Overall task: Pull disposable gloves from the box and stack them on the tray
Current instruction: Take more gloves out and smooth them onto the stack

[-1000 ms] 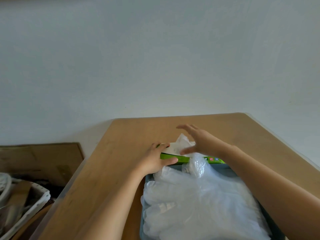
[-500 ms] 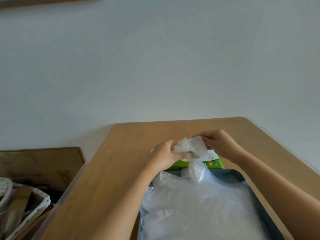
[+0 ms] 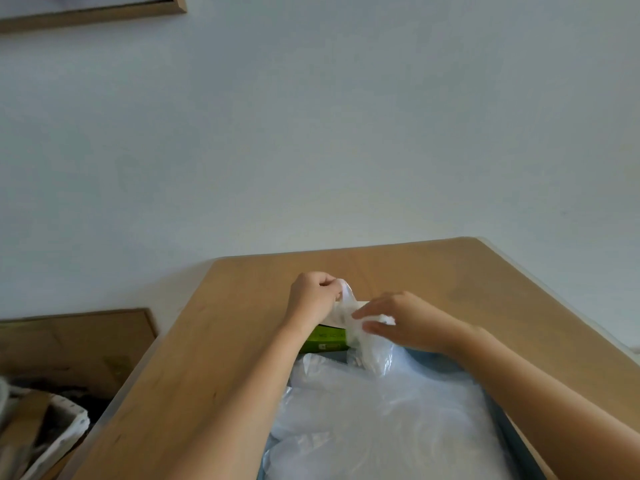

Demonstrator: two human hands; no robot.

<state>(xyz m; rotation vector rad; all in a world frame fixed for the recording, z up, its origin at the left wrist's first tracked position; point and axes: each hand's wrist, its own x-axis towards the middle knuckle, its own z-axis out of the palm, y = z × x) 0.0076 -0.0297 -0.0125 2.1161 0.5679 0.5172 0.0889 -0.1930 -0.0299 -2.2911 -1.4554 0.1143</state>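
Left hand point(image 3: 313, 299): fingers curled tight, pinching the top edge of a glove point(image 3: 346, 310) and lifting it.
Right hand point(image 3: 407, 323): fingers nearly straight and close together, thumb under them, pinching the same glove lower down.
Glove: thin clear film stretched between both hands, just above the box point(image 3: 327, 342). I cannot tell whether its lower end is free of the slot.
Box: green, on the table point(image 3: 225, 358), touching the tray's far edge.
Tray point(image 3: 510, 431): blue-grey, nearest the person, almost hidden under a loose pile point(image 3: 381, 420) of gloves.
Done: many gloves are already stacked, so the task looks well along.
Left: free this glove, lay it on the pile, then repeat. The box's remaining stock is hidden.
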